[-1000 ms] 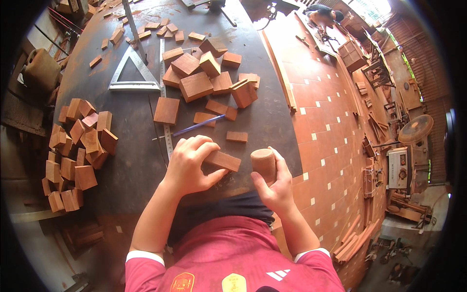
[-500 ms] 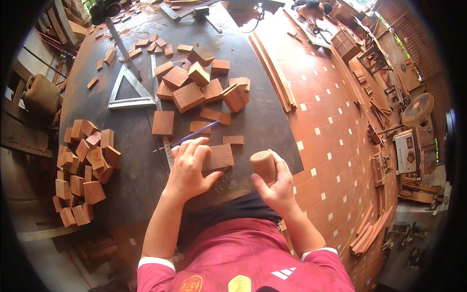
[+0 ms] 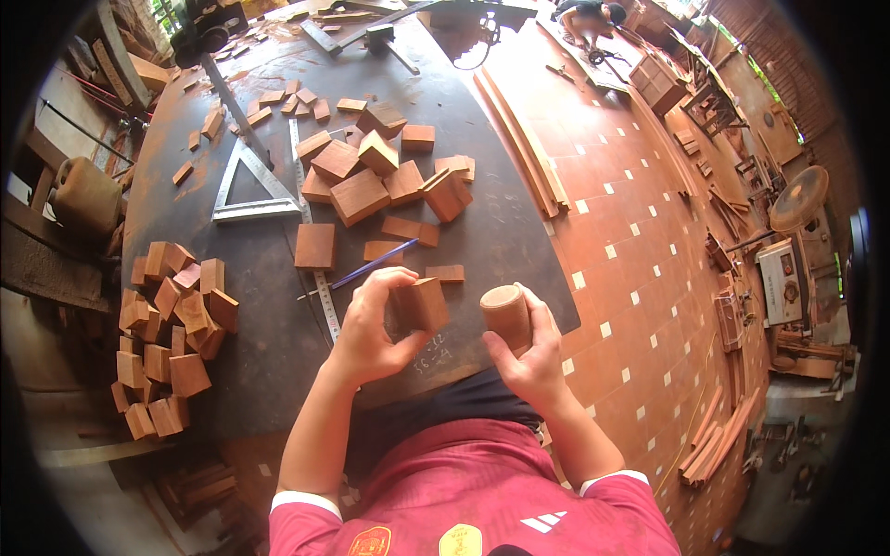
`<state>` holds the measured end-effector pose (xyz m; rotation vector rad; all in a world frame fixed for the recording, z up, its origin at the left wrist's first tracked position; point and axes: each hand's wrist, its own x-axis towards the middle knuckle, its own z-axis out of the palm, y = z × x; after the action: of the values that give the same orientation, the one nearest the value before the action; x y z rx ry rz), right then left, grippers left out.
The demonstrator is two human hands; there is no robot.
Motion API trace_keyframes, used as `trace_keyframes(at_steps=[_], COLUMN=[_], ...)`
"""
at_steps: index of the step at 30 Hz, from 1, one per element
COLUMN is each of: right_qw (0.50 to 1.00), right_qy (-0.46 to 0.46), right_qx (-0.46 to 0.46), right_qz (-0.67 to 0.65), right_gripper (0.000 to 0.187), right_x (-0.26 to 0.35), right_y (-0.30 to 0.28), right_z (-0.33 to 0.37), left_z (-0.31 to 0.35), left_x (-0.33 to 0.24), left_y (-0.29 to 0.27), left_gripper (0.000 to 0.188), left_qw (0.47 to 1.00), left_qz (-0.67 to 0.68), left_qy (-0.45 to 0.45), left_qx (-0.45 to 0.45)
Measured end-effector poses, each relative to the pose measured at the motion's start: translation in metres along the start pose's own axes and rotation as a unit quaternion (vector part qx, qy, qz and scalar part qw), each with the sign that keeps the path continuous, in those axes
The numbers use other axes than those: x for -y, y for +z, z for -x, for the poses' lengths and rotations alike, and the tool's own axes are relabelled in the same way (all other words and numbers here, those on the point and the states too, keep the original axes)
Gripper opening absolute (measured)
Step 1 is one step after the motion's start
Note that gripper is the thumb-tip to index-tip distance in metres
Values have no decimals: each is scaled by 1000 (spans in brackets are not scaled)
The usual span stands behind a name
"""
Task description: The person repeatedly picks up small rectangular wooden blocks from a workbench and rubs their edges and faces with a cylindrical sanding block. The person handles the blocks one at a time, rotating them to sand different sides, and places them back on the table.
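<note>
Between the thumb and fingers of my left hand (image 3: 369, 329) is a reddish-brown wooden block (image 3: 425, 304), tilted and held above the dark table. My right hand (image 3: 534, 350) is wrapped round a wooden cylinder (image 3: 506, 317) whose pale round end faces up. The two pieces are apart, side by side near the table's front edge. Just beyond my left hand lie a blue pencil (image 3: 375, 263) and a steel ruler (image 3: 326, 310). Small flat wooden pieces, one of them a short strip (image 3: 445, 273), lie past the block.
A heap of wooden blocks (image 3: 360, 196) covers the table's middle, beside a metal triangle square (image 3: 255, 208). More small blocks (image 3: 176, 324) are piled at the left. Long boards (image 3: 519, 139) lie along the table's right side on the tiled floor. Another person (image 3: 589, 23) works far off.
My left hand has lifted the wooden block off the table and turned it. My right hand keeps the cylinder in nearly the same place.
</note>
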<state>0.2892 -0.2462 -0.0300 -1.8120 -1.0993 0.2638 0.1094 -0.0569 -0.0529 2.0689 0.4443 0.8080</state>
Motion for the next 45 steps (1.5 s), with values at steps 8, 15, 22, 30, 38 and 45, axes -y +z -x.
trace_keyframes(at_steps=[8, 15, 22, 30, 38, 45], right_qw=[995, 997, 988, 990, 958, 957], right_qy=[-69, -53, -134, -125, -255, -256], right_qx=[73, 44, 77, 50, 99, 107], right_qz=[-15, -21, 14, 34, 84, 89], right_gripper=[74, 77, 76, 77, 72, 74], right_x=[27, 26, 39, 45, 59, 65], right_y=[9, 11, 5, 32, 43, 48], right_z=[-8, -17, -35, -39, -26, -28], left_z=[9, 2, 8, 6, 11, 13], left_x=[0, -12, -9, -14, 0, 3], left_y=[3, -3, -5, -3, 0, 9], left_gripper=[74, 80, 55, 51, 55, 55], left_qw=[997, 1000, 997, 995, 997, 996], left_qz=[76, 28, 17, 7, -50, -35], left_qy=[-19, -4, -56, -56, -34, -36], left_qx=[-22, -9, -53, -78, -45, -77])
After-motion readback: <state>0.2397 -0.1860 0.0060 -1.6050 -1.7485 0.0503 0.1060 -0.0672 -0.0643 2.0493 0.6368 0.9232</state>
